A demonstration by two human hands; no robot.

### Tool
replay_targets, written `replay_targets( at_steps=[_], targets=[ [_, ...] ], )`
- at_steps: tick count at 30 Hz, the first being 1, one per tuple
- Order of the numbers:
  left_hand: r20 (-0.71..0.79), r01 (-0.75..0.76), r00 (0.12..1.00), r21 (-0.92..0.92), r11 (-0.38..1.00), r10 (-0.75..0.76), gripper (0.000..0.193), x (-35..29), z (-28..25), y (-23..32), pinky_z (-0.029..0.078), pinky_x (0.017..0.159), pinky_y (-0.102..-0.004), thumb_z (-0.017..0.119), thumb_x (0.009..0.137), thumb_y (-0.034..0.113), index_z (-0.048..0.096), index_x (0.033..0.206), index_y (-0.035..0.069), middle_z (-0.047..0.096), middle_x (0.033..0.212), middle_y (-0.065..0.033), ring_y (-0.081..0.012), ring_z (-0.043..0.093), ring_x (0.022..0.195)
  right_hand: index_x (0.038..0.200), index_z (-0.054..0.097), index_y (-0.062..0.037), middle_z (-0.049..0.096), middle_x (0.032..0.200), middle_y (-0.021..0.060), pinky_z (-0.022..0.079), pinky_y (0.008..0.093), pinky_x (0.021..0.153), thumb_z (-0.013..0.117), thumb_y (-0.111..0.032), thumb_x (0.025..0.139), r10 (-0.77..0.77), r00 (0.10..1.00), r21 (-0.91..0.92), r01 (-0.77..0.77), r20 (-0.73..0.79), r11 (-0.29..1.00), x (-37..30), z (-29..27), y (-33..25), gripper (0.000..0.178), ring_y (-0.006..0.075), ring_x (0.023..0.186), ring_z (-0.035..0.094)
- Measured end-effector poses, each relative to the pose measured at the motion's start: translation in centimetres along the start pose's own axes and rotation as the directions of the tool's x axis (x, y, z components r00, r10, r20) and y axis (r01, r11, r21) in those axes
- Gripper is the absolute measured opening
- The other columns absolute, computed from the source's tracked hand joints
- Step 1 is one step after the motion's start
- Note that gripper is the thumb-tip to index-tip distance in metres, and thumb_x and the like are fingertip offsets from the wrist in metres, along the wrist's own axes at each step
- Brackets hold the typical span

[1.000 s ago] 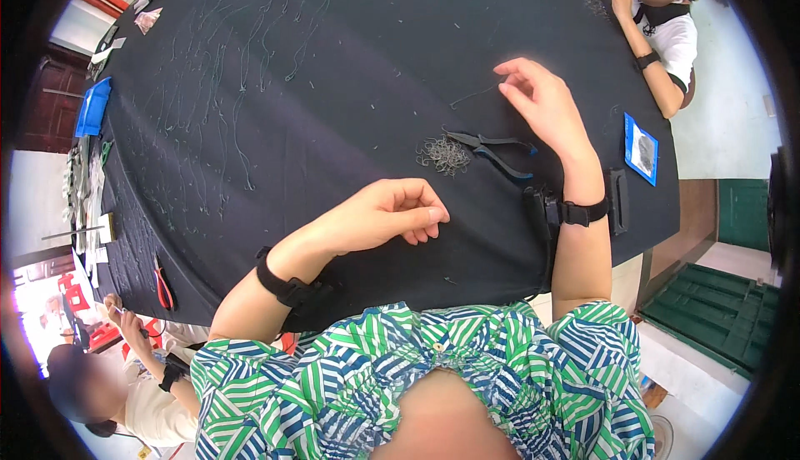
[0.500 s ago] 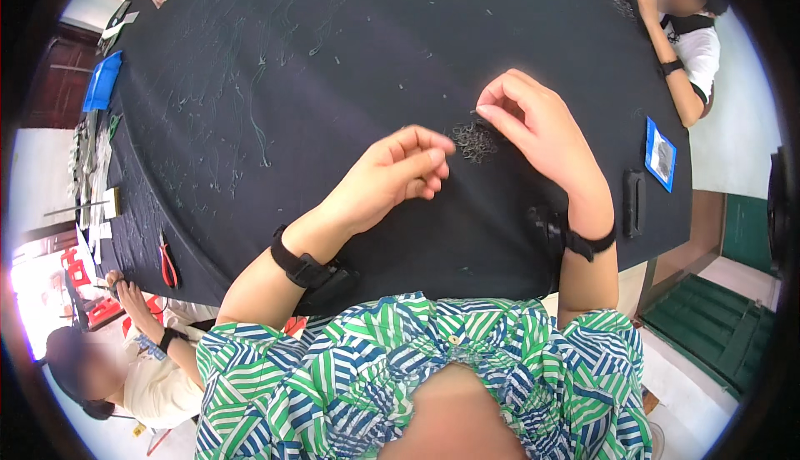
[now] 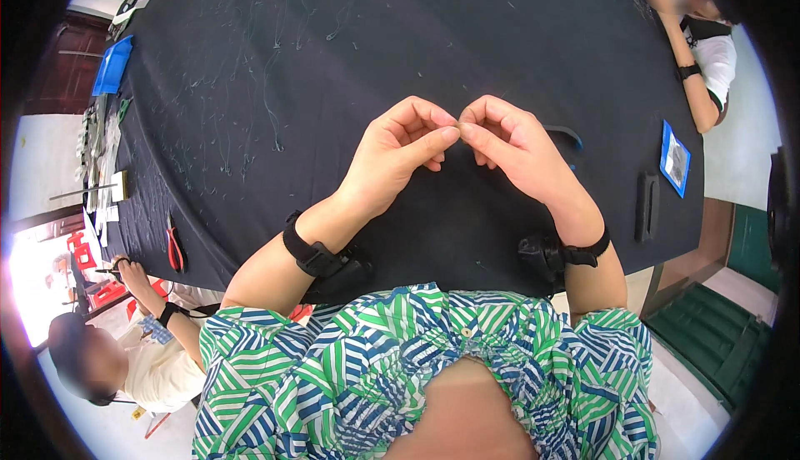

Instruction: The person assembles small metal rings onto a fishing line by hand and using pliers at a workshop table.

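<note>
My left hand [image 3: 398, 147] and my right hand [image 3: 521, 147] meet above the black tablecloth [image 3: 433, 235], thumb and index fingertips pinched together and almost touching. Whatever sits between the fingertips is too small to make out. The small heap of dark wire hooks seen earlier is hidden now, apparently behind my right hand. Close to that hand's far side lies a curved dark-blue strip [image 3: 567, 132]. Left of my hands, thin greenish lines [image 3: 271, 110] with tiny knotted or hooked ends are spread over the cloth.
At the right lie a blue packet [image 3: 675, 160] and a black bar-shaped case [image 3: 647, 207]. Red-handled pliers [image 3: 174, 245] and a blue tray [image 3: 112, 66] are at the left. Co-workers sit at the lower left [image 3: 158, 368] and upper right [image 3: 708, 60].
My right hand has left the heap of hooks and moved left to meet my left hand. My left fingers have closed into a pinch. A curved blue strip has come into view.
</note>
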State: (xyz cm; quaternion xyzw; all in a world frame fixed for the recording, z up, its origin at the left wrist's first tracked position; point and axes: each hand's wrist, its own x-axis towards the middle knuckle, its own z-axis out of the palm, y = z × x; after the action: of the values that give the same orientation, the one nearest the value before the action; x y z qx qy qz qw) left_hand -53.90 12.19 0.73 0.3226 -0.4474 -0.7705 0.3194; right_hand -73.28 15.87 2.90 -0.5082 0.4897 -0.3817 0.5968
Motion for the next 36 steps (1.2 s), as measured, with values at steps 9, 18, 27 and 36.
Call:
replay_targets(
  at_steps=[9,18,27,36],
  targets=[
    [-0.066,-0.012,0.998,-0.163,0.987,0.001,0.01,0.5,-0.1,0.3,0.052,0.07,-0.0224,0.064,0.092,0.014,0.057,0.098,0.009,0.065,0.103,-0.0072,-0.0079,0.06,0.08,0.096,0.06,-0.0025,0.063,0.08,0.0011,0.046,0.0235,0.061,0.063,-0.015,0.09,-0.063,0.998,-0.159,0.065,0.015,0.985,-0.6,-0.5,0.1,0.014,0.0075,0.066,0.057],
    [-0.027,0.028,0.999,-0.277,0.96,-0.037,0.011,1.8,-0.1,-0.6,0.054,0.073,-0.0242,0.061,0.094,0.015,0.057,0.101,0.008,0.066,0.1,-0.0086,-0.0084,0.061,0.077,0.093,0.063,-0.0015,0.058,0.076,-0.0016,0.044,0.0189,0.061,0.063,-0.012,0.09,-0.163,0.982,-0.346,0.122,-0.091,0.93,-0.8,-3.4,0.3,0.011,0.0045,0.064,0.053],
    [0.033,0.041,0.999,-0.234,0.971,-0.034,0.013,2.3,1.0,-0.9,0.052,0.073,-0.0233,0.06,0.095,0.017,0.058,0.103,0.006,0.063,0.09,-0.0032,-0.0073,0.06,0.077,0.105,0.061,-0.0022,0.067,0.093,0.0043,0.046,0.0201,0.06,0.056,-0.015,0.094,-0.14,0.98,-0.393,0.075,-0.138,0.917,-1.4,-5.3,-0.1,0.017,0.0062,0.063,0.056],
    [0.066,0.023,0.998,-0.085,0.996,-0.018,0.016,2.2,1.1,-0.9,0.05,0.073,-0.0218,0.055,0.097,0.016,0.057,0.109,0.005,0.063,0.092,-0.0028,-0.0069,0.058,0.077,0.11,0.059,-0.0032,0.068,0.096,0.007,0.051,0.0236,0.062,0.058,-0.017,0.093,-0.18,0.978,-0.374,0.128,-0.108,0.919,-1.6,-4.9,-0.4,0.022,0.0105,0.069,0.063]
  ],
)
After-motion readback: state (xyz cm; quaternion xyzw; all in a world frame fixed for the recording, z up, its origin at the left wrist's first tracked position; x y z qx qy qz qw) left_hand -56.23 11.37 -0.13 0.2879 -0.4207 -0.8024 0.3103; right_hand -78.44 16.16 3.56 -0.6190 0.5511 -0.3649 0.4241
